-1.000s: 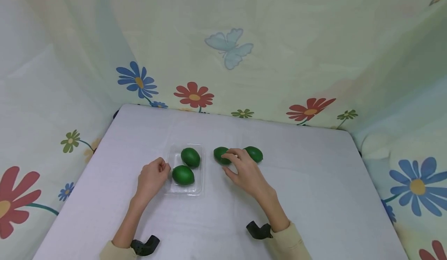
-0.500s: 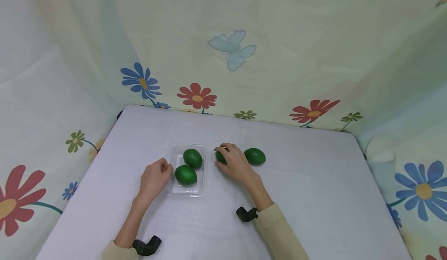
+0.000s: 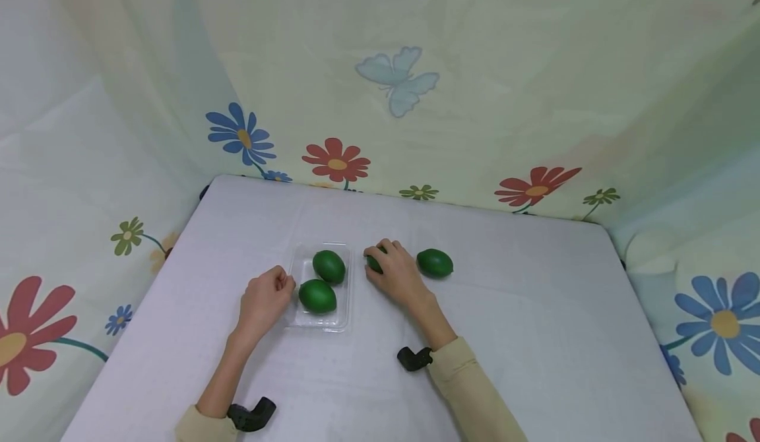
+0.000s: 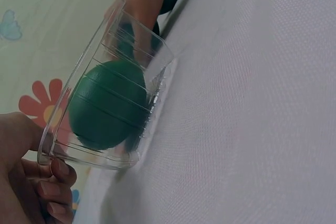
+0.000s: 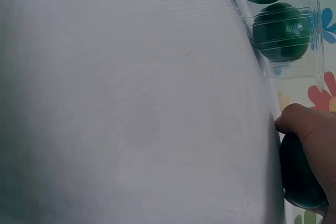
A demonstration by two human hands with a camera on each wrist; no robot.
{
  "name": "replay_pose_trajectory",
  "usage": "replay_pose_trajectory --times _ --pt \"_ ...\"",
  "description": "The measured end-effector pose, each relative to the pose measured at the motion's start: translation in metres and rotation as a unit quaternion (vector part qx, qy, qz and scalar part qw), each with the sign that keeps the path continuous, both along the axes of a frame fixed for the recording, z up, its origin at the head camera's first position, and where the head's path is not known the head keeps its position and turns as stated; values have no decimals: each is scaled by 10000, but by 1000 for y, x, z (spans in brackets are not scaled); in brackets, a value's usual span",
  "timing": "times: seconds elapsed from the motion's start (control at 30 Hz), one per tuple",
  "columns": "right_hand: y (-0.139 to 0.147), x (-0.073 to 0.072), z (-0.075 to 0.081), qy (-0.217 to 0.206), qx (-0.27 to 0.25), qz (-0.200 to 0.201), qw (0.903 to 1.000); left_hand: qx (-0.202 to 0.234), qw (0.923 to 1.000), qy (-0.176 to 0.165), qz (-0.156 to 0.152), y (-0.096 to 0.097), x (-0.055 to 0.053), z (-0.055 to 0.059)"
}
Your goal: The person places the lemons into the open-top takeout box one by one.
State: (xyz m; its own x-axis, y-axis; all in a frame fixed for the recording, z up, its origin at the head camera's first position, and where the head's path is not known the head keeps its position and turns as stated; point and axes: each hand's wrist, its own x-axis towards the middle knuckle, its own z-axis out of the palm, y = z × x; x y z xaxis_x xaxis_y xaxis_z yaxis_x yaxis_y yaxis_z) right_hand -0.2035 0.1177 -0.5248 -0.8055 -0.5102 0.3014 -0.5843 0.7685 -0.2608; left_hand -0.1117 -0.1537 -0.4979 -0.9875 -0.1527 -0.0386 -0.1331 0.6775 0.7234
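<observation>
A clear plastic tray holds two green limes, one lime behind the other lime. My left hand pinches the tray's left rim; in the left wrist view, thumb and curled fingers meet at the rim. Just right of the tray, my right hand grips another lime from above. The right wrist view shows the thumb curled round that lime, which sits at the tabletop; its far side is hidden by the hand. One more lime lies apart, right of this hand.
A white cloth covers the table. Behind it hangs a curtain printed with flowers and a butterfly. Dark camera mounts stick out from both wrists, the left mount and the right mount.
My right hand has moved left onto the lime beside the tray, and its fingers have closed round it. The left hand stays at the tray's rim. The view has shifted slightly.
</observation>
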Motion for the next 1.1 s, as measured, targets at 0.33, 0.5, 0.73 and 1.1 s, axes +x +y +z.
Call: replay_pose_trajectory --times 0.33,0.5,0.73,1.1 --pt "1 -1 -2 -1 -405 33 9992 52 10000 -17 -1 0 0 -1" --pt "5 8 5 -88 -749 220 9969 65 10000 4 -36 -1 0 0" --pt "9 39 30 398 -1107 778 9900 36 10000 83 -18 -1 0 2" --pt "6 88 65 629 -1372 1499 9771 -11 10000 39 -45 -2 -1 1"
